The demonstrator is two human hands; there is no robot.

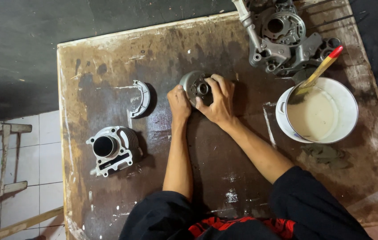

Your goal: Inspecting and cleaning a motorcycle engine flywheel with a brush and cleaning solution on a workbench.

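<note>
Both hands are on a round grey metal rotor with a hub hole, sitting flat near the middle of the stained brown wooden counter. The hub faces straight up at us, so the rotor's axis runs vertical and its round face has no real long side. The left hand is curled loosely against the rotor's 7 o'clock edge, fingers bent, touching the rim. The right hand wraps over the 3 o'clock side, thumb and fingers half closed and pressing on the face beside the hub.

At 9 o'clock from the rotor lies a curved grey brake shoe. Down at 8 o'clock stands a finned silver engine cylinder, bore up. At 1 o'clock is a grey cast engine case, and at 3 o'clock a white plastic bucket of cloudy liquid with a yellow-handled brush in it.
</note>
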